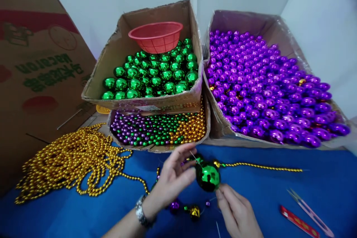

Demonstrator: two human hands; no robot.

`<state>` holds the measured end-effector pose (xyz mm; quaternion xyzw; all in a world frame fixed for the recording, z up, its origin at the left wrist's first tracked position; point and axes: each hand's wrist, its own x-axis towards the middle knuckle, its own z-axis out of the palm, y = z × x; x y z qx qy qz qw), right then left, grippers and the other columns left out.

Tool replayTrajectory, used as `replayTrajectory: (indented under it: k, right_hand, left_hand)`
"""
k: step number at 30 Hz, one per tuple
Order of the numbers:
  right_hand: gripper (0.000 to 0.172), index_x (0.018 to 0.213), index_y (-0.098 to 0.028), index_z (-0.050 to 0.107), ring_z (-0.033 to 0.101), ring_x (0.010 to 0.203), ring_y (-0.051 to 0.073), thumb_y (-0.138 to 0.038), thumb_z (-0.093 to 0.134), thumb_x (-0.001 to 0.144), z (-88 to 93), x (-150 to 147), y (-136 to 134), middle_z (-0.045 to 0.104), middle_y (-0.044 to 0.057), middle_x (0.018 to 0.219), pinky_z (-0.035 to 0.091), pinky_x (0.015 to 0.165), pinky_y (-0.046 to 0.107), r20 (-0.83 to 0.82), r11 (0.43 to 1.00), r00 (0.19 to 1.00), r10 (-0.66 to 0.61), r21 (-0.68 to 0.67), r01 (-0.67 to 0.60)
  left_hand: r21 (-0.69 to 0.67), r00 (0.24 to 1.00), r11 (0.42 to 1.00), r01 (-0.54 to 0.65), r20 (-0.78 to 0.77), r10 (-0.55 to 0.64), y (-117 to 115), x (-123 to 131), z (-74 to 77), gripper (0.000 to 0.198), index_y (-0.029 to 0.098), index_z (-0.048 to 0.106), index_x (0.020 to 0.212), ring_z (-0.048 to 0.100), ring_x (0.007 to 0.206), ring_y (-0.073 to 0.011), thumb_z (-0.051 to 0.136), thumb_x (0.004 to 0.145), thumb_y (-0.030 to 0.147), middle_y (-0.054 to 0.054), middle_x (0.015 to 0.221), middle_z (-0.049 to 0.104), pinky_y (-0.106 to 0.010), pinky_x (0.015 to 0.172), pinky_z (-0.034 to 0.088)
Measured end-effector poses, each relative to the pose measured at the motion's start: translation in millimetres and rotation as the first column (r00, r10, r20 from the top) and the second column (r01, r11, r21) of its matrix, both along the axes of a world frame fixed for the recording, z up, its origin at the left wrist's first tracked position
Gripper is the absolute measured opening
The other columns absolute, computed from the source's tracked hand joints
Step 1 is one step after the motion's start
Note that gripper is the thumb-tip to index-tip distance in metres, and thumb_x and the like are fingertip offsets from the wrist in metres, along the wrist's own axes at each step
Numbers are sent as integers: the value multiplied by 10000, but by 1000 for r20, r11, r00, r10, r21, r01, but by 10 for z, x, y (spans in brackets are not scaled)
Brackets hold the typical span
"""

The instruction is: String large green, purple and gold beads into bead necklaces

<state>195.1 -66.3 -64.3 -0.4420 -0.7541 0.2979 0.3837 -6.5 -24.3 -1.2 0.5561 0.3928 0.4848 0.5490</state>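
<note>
A large shiny green ball (pixel 208 177) is between my hands, above the blue table. A thin needle (pixel 194 156) sticks out of its upper left side. My left hand (pixel 177 176), with a watch (pixel 141 211) at its wrist, is just left of the ball. Its thumb and fingers are apart, the thumb close to the ball's edge. The thumb and index finger of my right hand (pixel 235 208) pinch at the ball's lower right, in line with the needle; the pinched end is hidden. Strung purple, green and gold beads (pixel 194 212) lie below and behind my hands.
A gold bead chain (pixel 262 166) stretches right; a gold bead heap (pixel 67 163) lies left. Behind stand a box of green balls (pixel 142 103) with a red basket (pixel 156 39), a tray of small beads (pixel 156 128) and a purple-ball box (pixel 245 13). Pink-handled snips (pixel 315 214) and a red cutter (pixel 299 222) lie right.
</note>
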Motion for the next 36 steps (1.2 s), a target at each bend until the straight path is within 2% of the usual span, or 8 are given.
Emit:
replayTrajectory:
  k: [3,5,13,18,23,27,30,36]
  right_hand:
    - [193,846,-218,503,549,605,132,-206,361,976,-1,72,-25,547,1,699,416,565,206,-2,999,999,-33,-5,33]
    - [188,847,-218,500,542,598,126,-208,364,977,-14,94,-42,539,-2,699,416,561,198,-13,998,998,-55,-12,55]
    - [166,895,-218,496,515,586,127,-177,355,972,-75,147,-72,530,-4,707,392,545,216,-9,999,999,-39,5,39]
    - [163,902,-220,502,522,613,126,-170,365,973,-56,192,-90,535,-3,726,392,581,225,-18,997,997,-71,-3,71]
    - [167,895,-222,508,534,600,129,-169,369,971,-67,174,-78,556,-3,713,392,563,234,-26,998,998,-52,15,53]
    - [162,959,-222,526,572,648,145,-169,374,972,-70,141,-65,587,16,756,425,603,247,-6,999,999,-35,36,36]
    - [167,999,-220,534,587,662,156,-164,379,967,-57,118,-55,597,25,768,443,620,258,34,997,999,-36,71,34]
    - [170,974,-210,544,600,654,159,-152,386,954,-34,105,-49,604,26,747,478,630,256,74,990,995,-61,129,51]
  left_hand:
    - [221,878,969,-112,-435,201,428,-214,128,319,187,512,1190,562,1111,-213,508,898,315,-98,1213,587,-320,900,497]
    - [345,576,938,12,-769,276,797,-309,133,286,170,523,1169,603,1023,-186,432,929,296,-91,1137,628,-294,865,505]
    - [285,333,945,158,-917,220,1660,-226,-228,187,120,638,719,569,1029,-286,522,745,-23,-160,907,651,-407,867,466]
    - [279,429,953,117,-880,205,1550,-235,-140,176,103,646,826,573,1027,-291,511,773,3,-173,950,649,-434,894,449]
    - [227,658,974,30,-738,151,1021,-246,75,272,109,554,1128,661,883,-202,416,929,232,-125,1011,676,-323,777,538]
    - [-175,996,981,-89,-32,85,572,-180,87,248,132,583,1107,671,910,-163,493,916,261,-123,1175,636,-268,799,548]
    - [-376,947,925,-62,271,174,418,-131,63,191,136,643,1028,677,832,-126,613,848,195,-97,1083,677,-207,751,547]
    - [-406,918,914,-29,352,185,353,-80,43,167,124,687,960,667,758,-119,671,804,181,-77,987,692,-181,659,541]
